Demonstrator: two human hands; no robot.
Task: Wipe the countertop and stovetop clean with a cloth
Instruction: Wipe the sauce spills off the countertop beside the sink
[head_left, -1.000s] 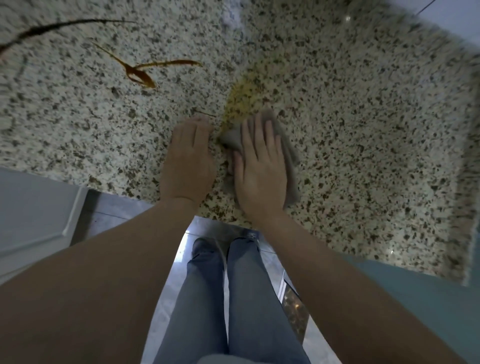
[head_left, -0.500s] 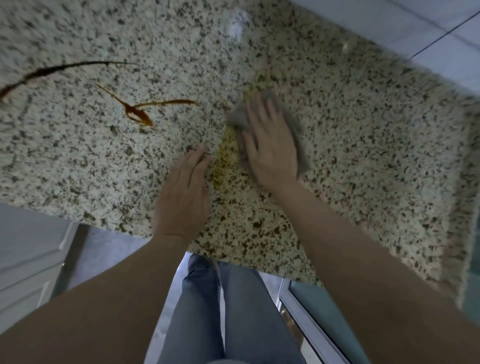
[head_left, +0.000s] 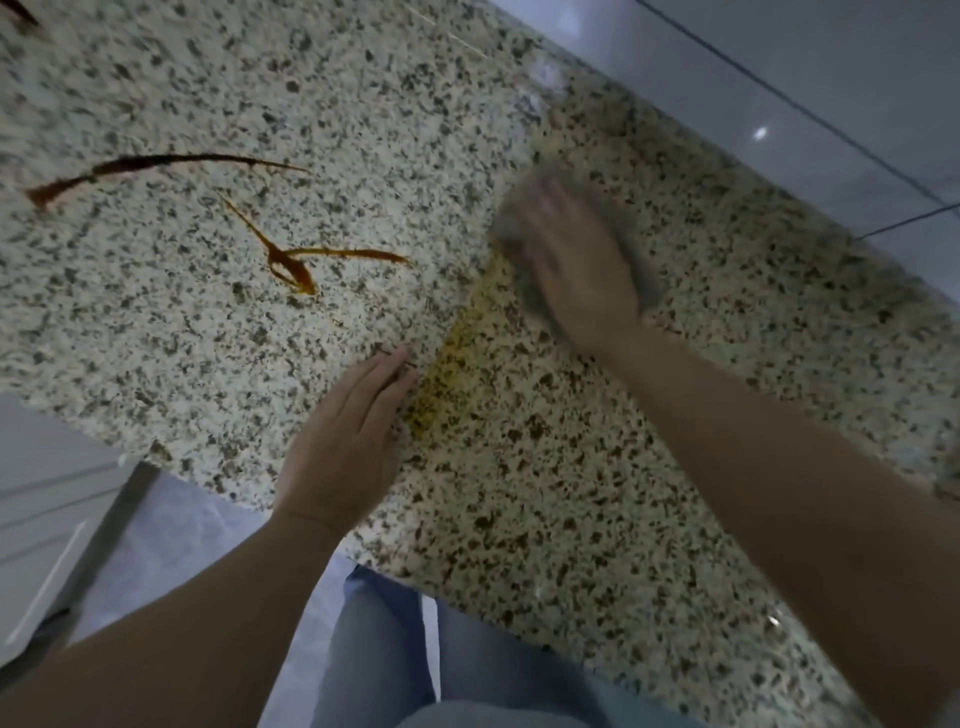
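Pressing flat, straight fingers of the right hand (head_left: 576, 260) on the grey cloth (head_left: 641, 275) atop the countertop (head_left: 727, 415), left hand (head_left: 345, 441) resting open, nearer the brown streaks (head_left: 291, 260) lying well leftward, their long axis running sideways.

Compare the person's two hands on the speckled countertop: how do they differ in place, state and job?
The right hand lies farther from the person, pressing flat on the grey cloth; the left hand lies nearer the counter's edge, on bare countertop. The right hand is motion-blurred; the left is sharp. The yellowish smear runs between them. Both have straight fingers, palm down.
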